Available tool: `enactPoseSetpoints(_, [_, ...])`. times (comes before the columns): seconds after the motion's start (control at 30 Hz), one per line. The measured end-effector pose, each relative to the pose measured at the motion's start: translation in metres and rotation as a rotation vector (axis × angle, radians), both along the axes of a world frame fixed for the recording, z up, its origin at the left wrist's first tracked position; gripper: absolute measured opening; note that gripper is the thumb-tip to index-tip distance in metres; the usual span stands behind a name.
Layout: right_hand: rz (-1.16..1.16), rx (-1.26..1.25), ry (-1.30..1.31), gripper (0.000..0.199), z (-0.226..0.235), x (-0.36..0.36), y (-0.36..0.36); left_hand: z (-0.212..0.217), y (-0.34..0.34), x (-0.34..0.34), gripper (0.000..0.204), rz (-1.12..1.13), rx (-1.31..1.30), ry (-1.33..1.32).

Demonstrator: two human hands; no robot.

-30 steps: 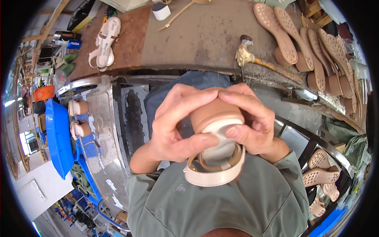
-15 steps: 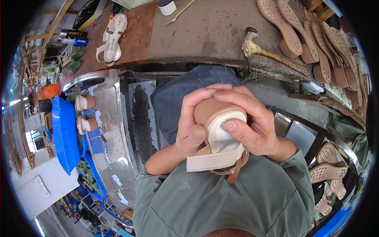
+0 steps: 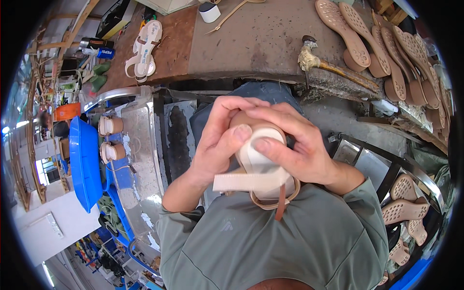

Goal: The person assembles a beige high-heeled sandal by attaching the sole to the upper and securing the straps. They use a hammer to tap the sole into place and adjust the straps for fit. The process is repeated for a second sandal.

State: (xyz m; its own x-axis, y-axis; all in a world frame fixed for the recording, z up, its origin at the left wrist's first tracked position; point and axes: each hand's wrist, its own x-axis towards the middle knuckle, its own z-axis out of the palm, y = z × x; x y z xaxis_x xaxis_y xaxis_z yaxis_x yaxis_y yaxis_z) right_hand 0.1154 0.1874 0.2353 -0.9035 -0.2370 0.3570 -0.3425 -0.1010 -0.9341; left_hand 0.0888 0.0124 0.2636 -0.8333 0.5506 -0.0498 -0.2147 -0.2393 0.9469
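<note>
Tan and cream sandal: held close to the chest, over the lap, just this side of the counter; sole outward, cream strap hanging across its lower end, a thin brown strap dangling below.
Left hand: wrapped around the sandal's left side, thumb pressed onto the pale insole near its top edge.
Right hand: clasping the right side, thumb laid on the insole beside the other thumb, fingers curled over the tan toe end.
Hammer: lying along the near edge of the counter, beyond the right hand, head to the left.
Loose soles: a row of tan studded soles fanned over the right end of the counter.
Finished white sandals: a pair on the left part of the counter.
Blue tub: left of the counter, beside a metal tray.
Risk, slipping: both thumbs bear on one small patch, so uneven pressure could, I judge, shift the insole off line with the sole.
Risk, straps: the dangling straps could be caught under a thumb and creased.
</note>
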Motion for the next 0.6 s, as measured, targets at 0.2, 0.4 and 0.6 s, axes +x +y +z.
enactPoseSetpoints(0.2, [0.06,-0.207,-0.195,0.054,0.0,0.001,0.001,0.005,-0.003,-0.001,0.043,0.126,-0.379,0.872])
enactPoseSetpoints(0.4, [0.646,-0.721,-0.572,0.061,-0.035,-0.013,-0.006,-0.004,-0.006,-0.006,0.027,0.111,-0.231,0.854])
enactPoseSetpoints(0.6, [0.587,-0.592,-0.526,0.048,-0.029,-0.01,-0.004,-0.01,-0.002,-0.004,0.024,0.139,-0.266,0.886])
